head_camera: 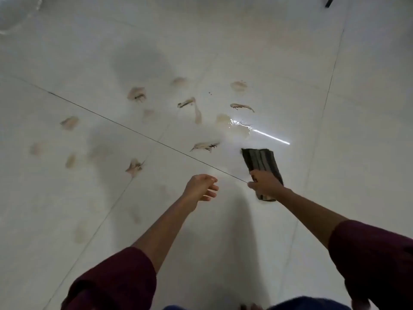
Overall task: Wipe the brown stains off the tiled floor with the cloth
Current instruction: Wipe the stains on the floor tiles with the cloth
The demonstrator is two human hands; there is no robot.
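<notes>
Several brown stains are smeared across the white tiled floor, spread from the left to the middle. A small wet puddle glints just beyond the cloth. My right hand grips the near end of a dark striped cloth, which hangs out over the floor to the right of the stains. My left hand hovers beside it with fingers loosely curled, holding nothing.
Dark grout lines cross the tiles diagonally. A dark leg of some object shows at the top right. A pale rounded shape sits blurred in the top left corner.
</notes>
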